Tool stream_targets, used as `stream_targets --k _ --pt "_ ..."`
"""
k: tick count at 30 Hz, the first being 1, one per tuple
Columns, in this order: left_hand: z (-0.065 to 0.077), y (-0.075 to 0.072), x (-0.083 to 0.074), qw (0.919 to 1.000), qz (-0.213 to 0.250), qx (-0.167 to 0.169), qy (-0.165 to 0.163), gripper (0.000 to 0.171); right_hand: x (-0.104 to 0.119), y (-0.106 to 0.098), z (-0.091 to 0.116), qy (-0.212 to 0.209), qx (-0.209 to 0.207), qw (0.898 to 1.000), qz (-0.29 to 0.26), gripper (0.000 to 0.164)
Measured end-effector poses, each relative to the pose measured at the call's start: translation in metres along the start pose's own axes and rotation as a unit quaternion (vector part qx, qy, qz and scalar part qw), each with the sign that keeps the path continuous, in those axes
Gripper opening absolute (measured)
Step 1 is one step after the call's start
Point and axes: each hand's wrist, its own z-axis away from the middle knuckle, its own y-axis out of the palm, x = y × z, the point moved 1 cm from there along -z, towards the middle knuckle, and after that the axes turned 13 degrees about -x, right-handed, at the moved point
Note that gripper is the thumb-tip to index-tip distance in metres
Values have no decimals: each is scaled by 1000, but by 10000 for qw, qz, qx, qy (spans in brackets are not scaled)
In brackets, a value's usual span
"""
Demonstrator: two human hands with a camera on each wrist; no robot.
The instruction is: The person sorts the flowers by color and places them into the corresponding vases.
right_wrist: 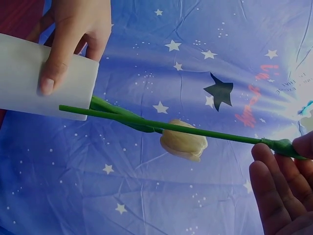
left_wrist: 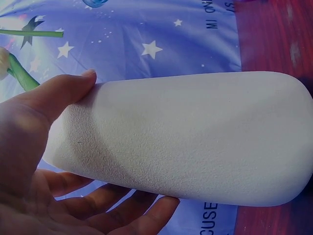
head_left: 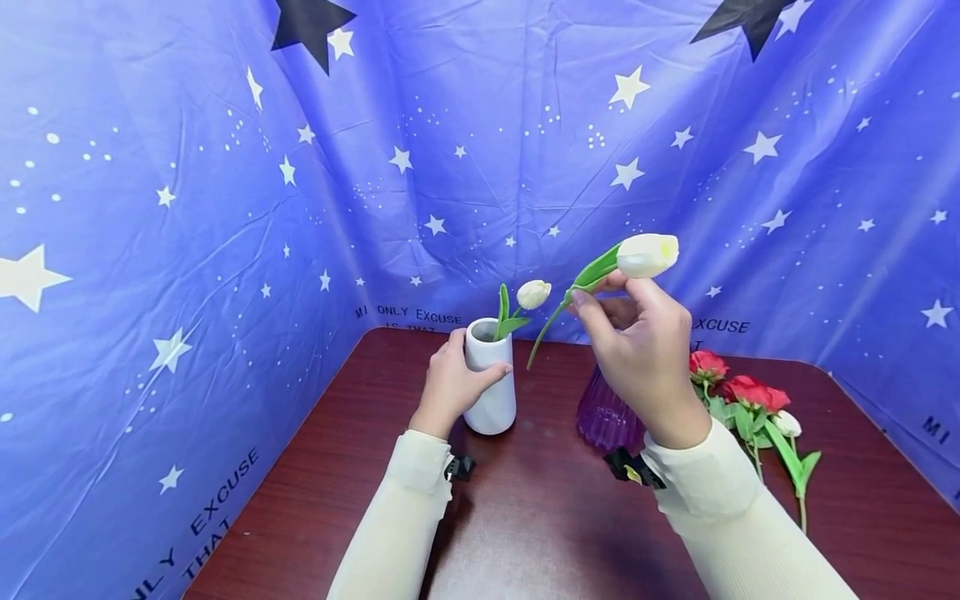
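Observation:
My left hand [head_left: 452, 379] grips a white vase [head_left: 491, 408] near its rim, thumb on one side and fingers on the other. The vase stands upright on the table, and one white tulip [head_left: 534, 294] leans out of its mouth to the right. Between thumb and fingers, my right hand [head_left: 647, 346] pinches a second white tulip [head_left: 648, 255] just below the bloom, at its leaf. The green stem [right_wrist: 215, 133] of this tulip slants down and left towards the vase, its cut end above the table. In the right wrist view that end overlaps the vase's rim.
A purple ribbed glass vase [head_left: 609, 412] stands partly hidden behind my right hand. Red roses [head_left: 756, 393] and another white tulip [head_left: 787, 424] lie on the dark red wooden table [head_left: 540, 517] at the right. A blue star-print cloth [head_left: 480, 200] hangs round the table.

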Motion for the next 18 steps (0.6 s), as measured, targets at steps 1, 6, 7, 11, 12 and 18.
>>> stream_targets --k 1,6,7,11,12,18 --pt "0 0 0 10000 -3 5 -3 82 0 1 0 -3 -8 10000 -12 15" --pt "0 0 1 10000 -16 25 -14 81 1 2 -1 -17 -31 10000 -64 15" --pt "0 0 1 10000 -26 28 -18 81 1 2 -1 -21 -26 9999 -95 15" --pt "0 0 1 10000 -39 28 -11 81 2 3 -2 -57 -1 9998 -189 16" --pt "0 0 1 10000 -33 24 -6 81 2 4 -2 -67 -5 9998 -210 16" --pt "0 0 1 10000 -18 -7 28 81 5 7 -4 -120 -45 9995 -287 16"
